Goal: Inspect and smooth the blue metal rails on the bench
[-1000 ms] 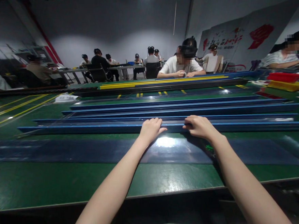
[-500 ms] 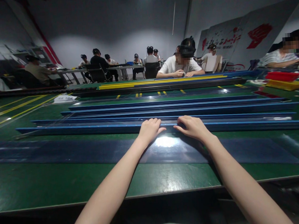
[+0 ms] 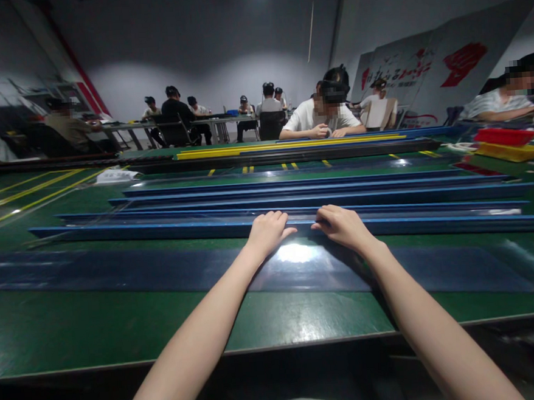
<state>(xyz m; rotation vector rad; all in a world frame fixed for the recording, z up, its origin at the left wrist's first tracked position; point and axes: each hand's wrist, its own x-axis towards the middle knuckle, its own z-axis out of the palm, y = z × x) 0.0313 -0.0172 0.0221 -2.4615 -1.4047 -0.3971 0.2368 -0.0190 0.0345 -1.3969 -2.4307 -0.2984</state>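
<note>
A long blue channel rail [image 3: 136, 232] lies across the green table [image 3: 97, 324] in front of me, nearest of several parallel blue rails. My left hand [image 3: 268, 231] rests on its near wall with fingers curled over the edge. My right hand [image 3: 339, 225] grips the same rail a hand's width to the right, fingers hooked over the rim and thumb pointing left. A glossy dark blue strip [image 3: 116, 271] lies flat on the table just under both wrists.
More blue rails [image 3: 294, 192] lie beyond, then black and yellow rails [image 3: 291, 146]. Red and yellow trays [image 3: 507, 143] stand at the far right. A person in a white shirt [image 3: 320, 117] sits opposite; other people sit at tables behind and at both sides.
My right hand has slid left along the rail, closer to my left hand. The left hand has stayed where it was.
</note>
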